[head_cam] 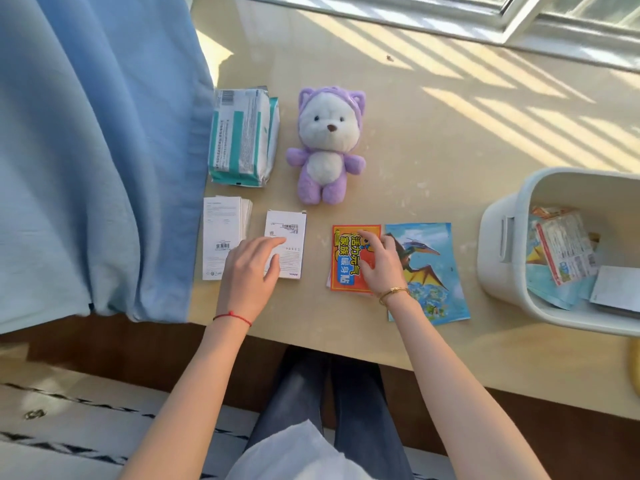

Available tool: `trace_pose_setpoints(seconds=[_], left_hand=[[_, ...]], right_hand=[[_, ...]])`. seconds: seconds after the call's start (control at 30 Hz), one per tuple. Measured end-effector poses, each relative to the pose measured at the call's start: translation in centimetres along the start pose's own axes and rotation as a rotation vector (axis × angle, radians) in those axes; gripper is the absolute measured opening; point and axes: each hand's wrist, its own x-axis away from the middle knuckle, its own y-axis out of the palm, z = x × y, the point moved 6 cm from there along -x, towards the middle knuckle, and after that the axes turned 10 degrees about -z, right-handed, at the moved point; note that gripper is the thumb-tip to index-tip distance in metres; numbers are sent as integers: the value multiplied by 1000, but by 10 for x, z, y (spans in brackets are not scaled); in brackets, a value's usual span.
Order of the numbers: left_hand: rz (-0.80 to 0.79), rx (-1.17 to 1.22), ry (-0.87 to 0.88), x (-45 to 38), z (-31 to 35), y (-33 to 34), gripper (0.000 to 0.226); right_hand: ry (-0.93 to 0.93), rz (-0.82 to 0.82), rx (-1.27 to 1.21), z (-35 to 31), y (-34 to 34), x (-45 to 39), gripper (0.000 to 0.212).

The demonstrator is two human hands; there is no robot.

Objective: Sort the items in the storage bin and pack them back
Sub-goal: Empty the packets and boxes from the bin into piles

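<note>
From the head view, the left hand (247, 271) rests with straight fingers on a white box (289, 237) lying flat on the bench (450, 140) — its grip apart, clamped on nothing. The right hand (379, 263) presses loosely curved fingers on an orange packet (346, 258), which lies just beside a dinosaur sheet (433, 271). The storage bin (502, 251) stands at the right with packets inside — a plush bear (327, 147) and a wipes pack (240, 136) lie farther back.
</note>
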Motion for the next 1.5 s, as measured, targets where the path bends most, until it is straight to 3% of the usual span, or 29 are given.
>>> trace_pose_setpoints(seconds=[0.13,0.23,0.5,0.77,1.1,1.33,1.5], left_hand=[[-3,-22,27,5,13,-15,30],[3,-58,53,10,26,-31,29],[33,-137,204,33,87,-76,30],[52,-149,300,49,175,-69,37],[176,-41,240,44,319,7,30],[143,-24,177,23,408,76,34],[89,21,127,-17,435,115,37]], right_hand=[[65,87,117,2,-22,28,51],[21,193,166,-4,-49,62,41],[-76,405,240,-12,-124,180,37],[-39,525,164,45,-204,253,36],[-9,391,96,169,-310,251,40],[12,237,72,222,-352,199,43],[59,165,102,246,-356,151,47]])
